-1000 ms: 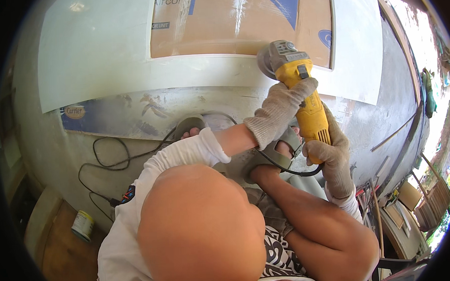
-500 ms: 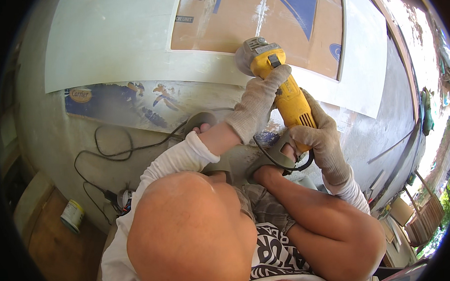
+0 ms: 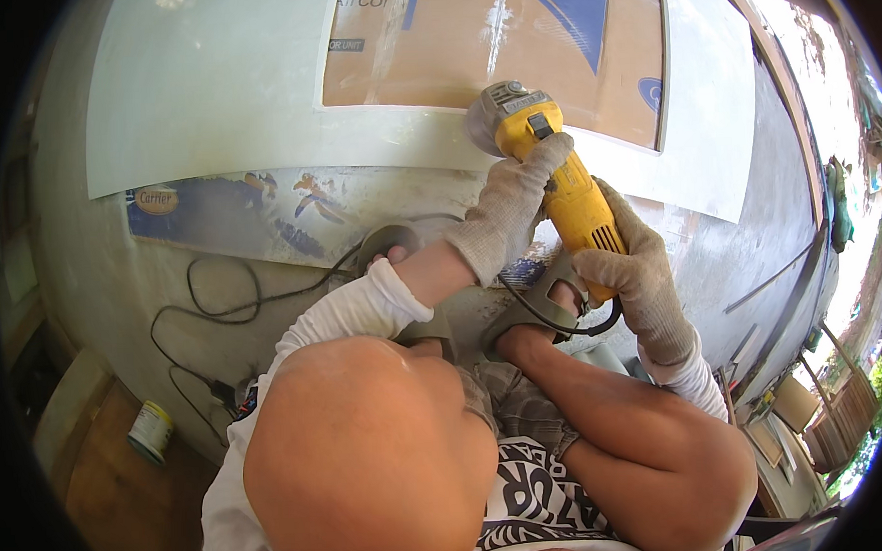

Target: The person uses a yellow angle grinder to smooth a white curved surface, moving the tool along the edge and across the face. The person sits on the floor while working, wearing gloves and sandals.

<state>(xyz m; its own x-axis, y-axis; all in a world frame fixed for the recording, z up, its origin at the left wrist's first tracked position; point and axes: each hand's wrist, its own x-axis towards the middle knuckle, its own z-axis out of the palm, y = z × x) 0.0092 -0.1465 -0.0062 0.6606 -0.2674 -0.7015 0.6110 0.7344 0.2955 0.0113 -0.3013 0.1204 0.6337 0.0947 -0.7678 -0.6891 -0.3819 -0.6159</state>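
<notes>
A yellow angle grinder (image 3: 579,198) with a grey metal head is held in both of my gloved hands. My left hand (image 3: 521,190) wraps around the body just behind the head, its thumb by the dark switch. At the rear end, my right hand (image 3: 627,264) is closed around the housing near the vents. The grinder's disc (image 3: 482,128), blurred, meets a white sheet (image 3: 397,131) along the strip beside a rectangular cut-out. I cannot tell how deep the contact is. Printed brown cardboard (image 3: 434,67) shows through that cut-out.
A black power cord (image 3: 238,312) loops over the dusty grey floor to the left. Blue-printed cardboard (image 3: 215,210) sticks out from under the sheet. My sandalled feet (image 3: 530,311) are close below the grinder. A small can (image 3: 150,431) stands at left, a wooden chair (image 3: 844,422) at right.
The grinder has shifted slightly right along the sheet's strip, both hands moving with it. My grip looks the same, and the view has tilted a little.
</notes>
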